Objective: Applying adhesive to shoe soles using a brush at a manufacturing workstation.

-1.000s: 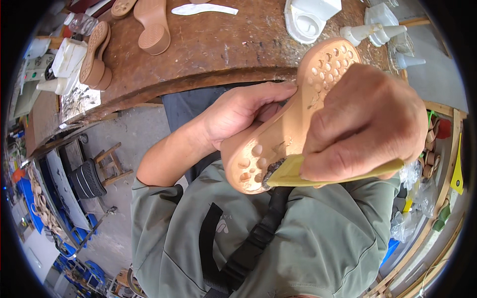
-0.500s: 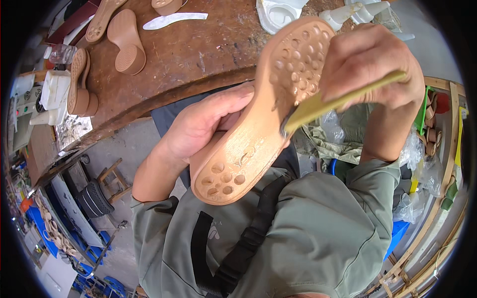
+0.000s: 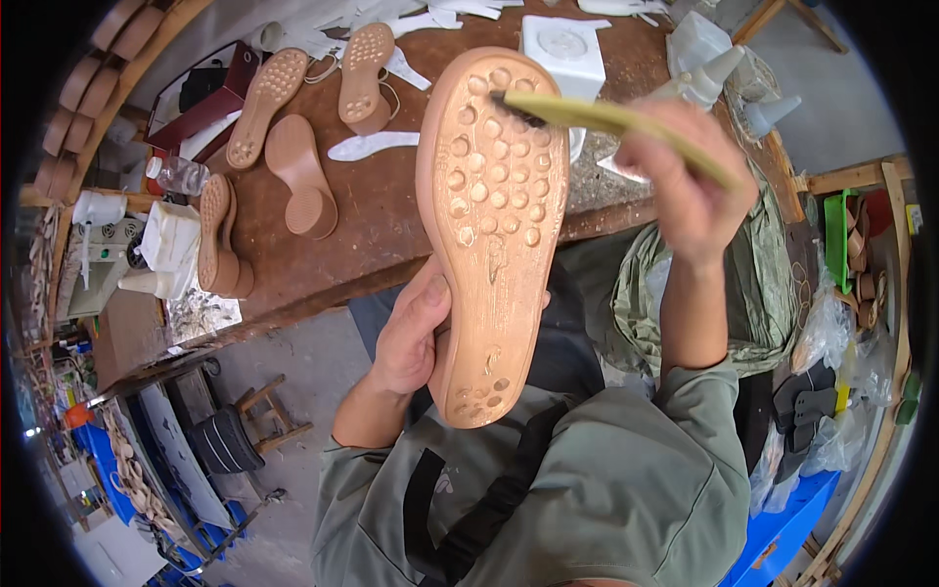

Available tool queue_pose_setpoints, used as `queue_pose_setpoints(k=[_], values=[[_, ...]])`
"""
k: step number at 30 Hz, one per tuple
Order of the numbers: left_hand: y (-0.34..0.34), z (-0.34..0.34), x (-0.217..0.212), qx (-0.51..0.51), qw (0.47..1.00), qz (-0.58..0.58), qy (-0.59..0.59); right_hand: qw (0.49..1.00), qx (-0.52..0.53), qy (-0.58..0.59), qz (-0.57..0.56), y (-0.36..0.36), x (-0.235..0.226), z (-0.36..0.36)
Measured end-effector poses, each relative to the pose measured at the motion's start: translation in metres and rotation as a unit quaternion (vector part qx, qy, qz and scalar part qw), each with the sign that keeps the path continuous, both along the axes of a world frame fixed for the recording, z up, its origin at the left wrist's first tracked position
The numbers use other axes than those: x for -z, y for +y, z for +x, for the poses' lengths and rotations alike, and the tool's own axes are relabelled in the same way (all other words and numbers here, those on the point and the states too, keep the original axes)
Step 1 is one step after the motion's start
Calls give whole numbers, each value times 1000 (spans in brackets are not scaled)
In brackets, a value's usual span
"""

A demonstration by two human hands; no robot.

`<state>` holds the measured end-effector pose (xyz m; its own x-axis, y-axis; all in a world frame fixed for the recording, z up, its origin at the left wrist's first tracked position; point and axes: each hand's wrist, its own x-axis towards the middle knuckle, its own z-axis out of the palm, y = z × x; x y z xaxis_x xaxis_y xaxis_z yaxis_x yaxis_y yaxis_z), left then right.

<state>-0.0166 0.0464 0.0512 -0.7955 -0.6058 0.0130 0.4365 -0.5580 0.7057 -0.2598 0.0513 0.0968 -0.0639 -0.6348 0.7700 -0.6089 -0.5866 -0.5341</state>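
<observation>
A tan shoe sole (image 3: 497, 225) with round dimples at its toe and heel stands nearly upright in front of me, its surface glossy and wet-looking. My left hand (image 3: 416, 328) grips it by the edge near the heel, the thumb showing on the left side and fingertips on the right. In my right hand (image 3: 696, 171), slightly blurred, is a brush with a flat yellowish handle (image 3: 616, 117). Its dark bristles (image 3: 516, 108) touch the dimpled toe area. Part of the sole's back is hidden from view.
Several more soles, such as a smooth one (image 3: 298, 176), lie on the brown table (image 3: 377, 210) at left. A white strip (image 3: 372, 146), a white container (image 3: 564, 59) and nozzle bottles (image 3: 706, 78) are there too. A green cloth sack (image 3: 763, 303) hangs at right.
The brush has moved from the middle of the sole up to the toe. The sole has turned more upright and faces me more squarely; the view has shifted, showing more table.
</observation>
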Motion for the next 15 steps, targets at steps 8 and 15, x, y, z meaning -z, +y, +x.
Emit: queue_pose_setpoints(k=[8, 15], values=[[-72, 7, 65, 91, 975, 192, 62, 965, -47, -215, 144, 21, 60, 17], [-23, 50, 79, -216, 934, -204, -198, 862, 40, -469, 189, 17, 101, 0]])
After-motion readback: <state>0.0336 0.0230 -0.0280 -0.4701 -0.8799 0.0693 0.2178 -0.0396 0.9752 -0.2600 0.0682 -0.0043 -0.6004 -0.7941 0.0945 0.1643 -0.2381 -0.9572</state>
